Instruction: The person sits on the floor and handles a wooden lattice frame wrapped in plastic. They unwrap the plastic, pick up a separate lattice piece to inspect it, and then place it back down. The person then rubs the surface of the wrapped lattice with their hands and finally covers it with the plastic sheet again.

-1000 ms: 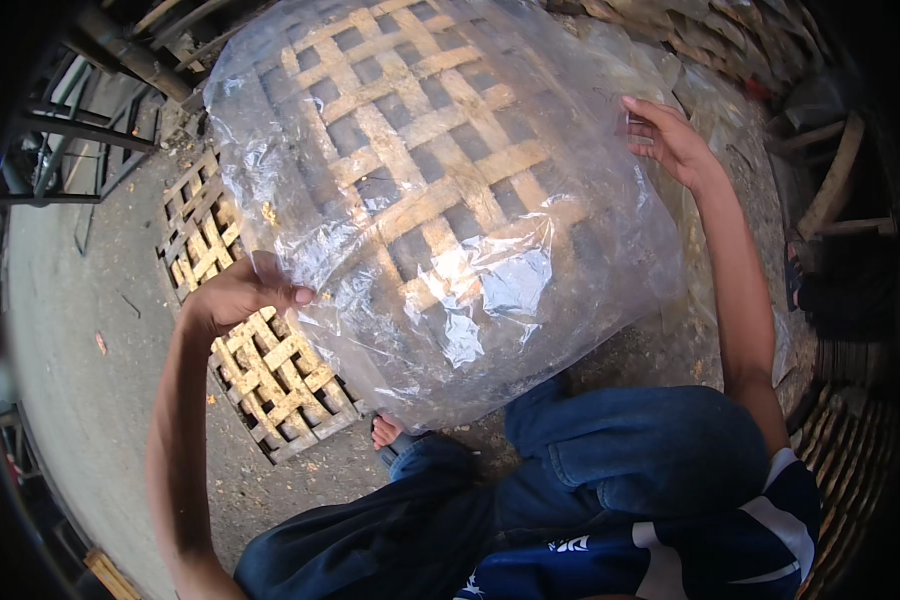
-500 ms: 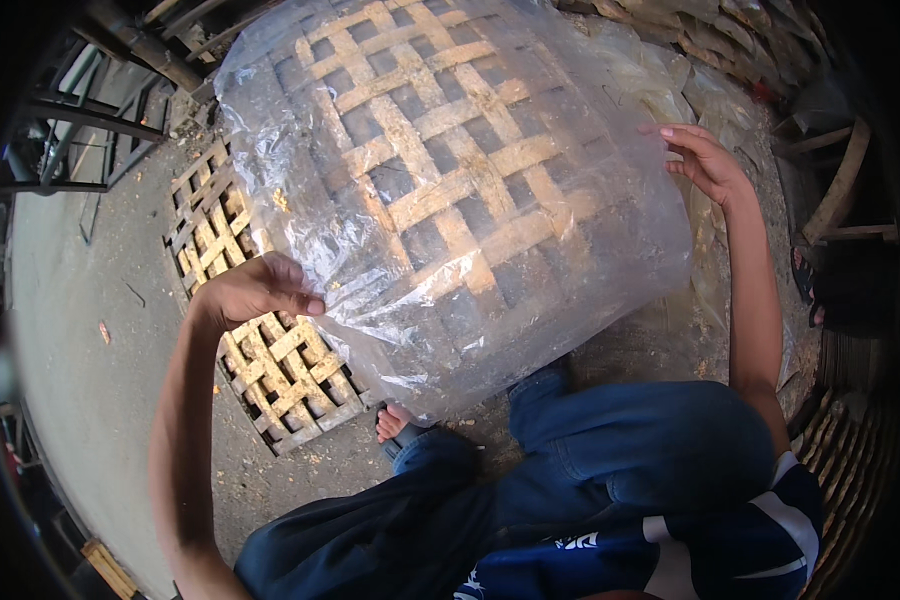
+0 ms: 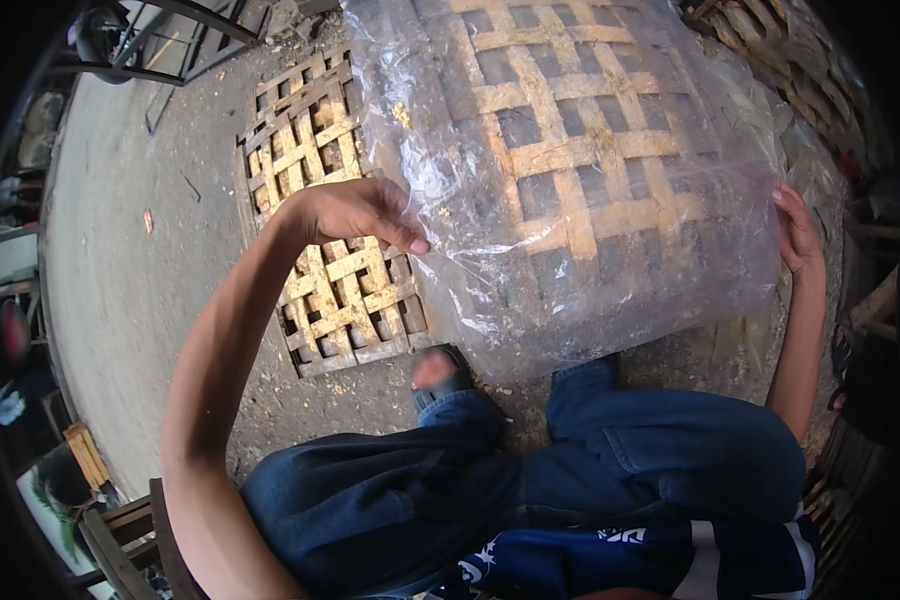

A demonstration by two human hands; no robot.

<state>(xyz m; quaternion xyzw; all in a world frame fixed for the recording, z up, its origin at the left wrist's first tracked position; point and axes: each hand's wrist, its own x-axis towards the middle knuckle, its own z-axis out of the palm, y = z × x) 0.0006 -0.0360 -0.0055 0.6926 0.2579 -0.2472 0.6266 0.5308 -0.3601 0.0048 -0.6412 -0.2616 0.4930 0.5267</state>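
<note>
A clear, crinkled plastic sheet (image 3: 470, 300) stretches between my hands, over a woven bamboo lattice panel (image 3: 560, 150) that shows through it. My left hand (image 3: 360, 215) pinches the sheet's left edge between thumb and fingers. At the right edge, my right hand (image 3: 798, 232) is closed on the plastic, its fingertips partly hidden by the sheet. A second woven lattice panel (image 3: 345, 290) lies flat on the ground, partly beneath my left hand and left of the sheet. The sheet's near edge hangs just beyond my knees.
My sandalled foot (image 3: 440, 370) stands close to the lying panel's near corner. More crumpled plastic (image 3: 770, 120) lies on the right, beside stacked woven pieces (image 3: 750, 35). A dark metal frame (image 3: 185, 45) stands at the far left, and a wooden stool (image 3: 120, 530) at near left.
Both hands and the plastic sheet have shifted to the right in view. The sheet's near edge sits slightly higher, and more of the lying panel shows. Both hands keep hold of the sheet.
</note>
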